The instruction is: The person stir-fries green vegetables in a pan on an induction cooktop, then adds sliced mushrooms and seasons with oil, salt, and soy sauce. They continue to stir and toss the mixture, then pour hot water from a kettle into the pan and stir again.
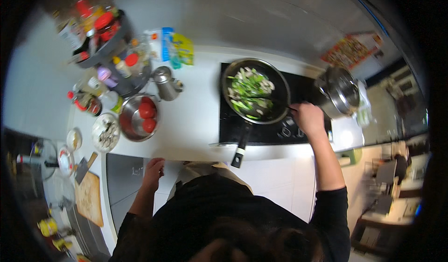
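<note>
My right hand [308,119] grips the dark handle of a cooking utensil at the right rim of a frying pan [280,108]. The utensil's dark head appears to lie among the food, partly hidden by it. Chopped green vegetables [250,90] mixed with pale pieces cover the left and middle of the pan. The pan sits on a black glass cooktop [227,132], its handle [241,150] pointing toward me past the counter edge. My left hand [154,171] hangs beside my body in front of the counter, fingers loosely bent, with nothing visible in it.
A steel pot [337,92] stands right of the pan. To the left are a steel bowl [126,122] with tomatoes [147,110], a metal jug [167,87], a plate of pale pieces [106,133] and several seasoning bottles [92,81]. A cleaver [82,171] lies by a cutting board [89,199].
</note>
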`<state>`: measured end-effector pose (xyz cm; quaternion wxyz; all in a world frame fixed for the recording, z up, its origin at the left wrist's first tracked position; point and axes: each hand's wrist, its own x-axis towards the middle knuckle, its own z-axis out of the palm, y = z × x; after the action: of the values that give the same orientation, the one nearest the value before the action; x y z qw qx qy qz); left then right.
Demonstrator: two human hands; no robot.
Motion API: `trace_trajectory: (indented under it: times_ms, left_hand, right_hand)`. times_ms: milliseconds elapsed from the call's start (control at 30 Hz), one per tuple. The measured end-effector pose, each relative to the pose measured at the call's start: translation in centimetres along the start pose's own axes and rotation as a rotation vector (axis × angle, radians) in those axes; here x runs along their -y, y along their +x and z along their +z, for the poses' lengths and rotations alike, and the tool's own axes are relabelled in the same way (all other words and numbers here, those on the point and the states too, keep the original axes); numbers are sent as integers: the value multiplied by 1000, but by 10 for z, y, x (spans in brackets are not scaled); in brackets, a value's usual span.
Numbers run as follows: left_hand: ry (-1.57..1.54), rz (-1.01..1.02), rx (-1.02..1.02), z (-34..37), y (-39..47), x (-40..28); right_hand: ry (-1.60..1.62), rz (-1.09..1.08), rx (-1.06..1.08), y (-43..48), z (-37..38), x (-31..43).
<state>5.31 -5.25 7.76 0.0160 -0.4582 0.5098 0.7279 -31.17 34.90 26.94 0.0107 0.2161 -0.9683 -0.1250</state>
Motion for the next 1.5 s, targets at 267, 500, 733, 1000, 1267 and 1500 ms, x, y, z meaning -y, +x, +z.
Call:
trace_trajectory:
  times_ms: [267, 500, 733, 1000, 1267, 1500]
  left_hand:
    - [-26, 163, 14, 29, -9, -10]
    - [448, 624, -12, 58, -16, -70]
    - [571, 1281, -14, 13, -11, -193]
    - [211, 1017, -956, -163, 96, -362]
    - [11, 1084, -622, -194, 147, -422]
    - [-83, 1086, 7, -121, 12, -409]
  right_hand:
    - [317, -4, 54, -22, 78, 17]
    - [786, -121, -375, -5, 36, 53]
    - [705, -251, -336, 11, -11, 161]
    - [990, -174, -430, -4, -54, 240]
    - [887, -232, -490, -18, -65, 312]
    - [954, -566, -789, 10, -114, 379]
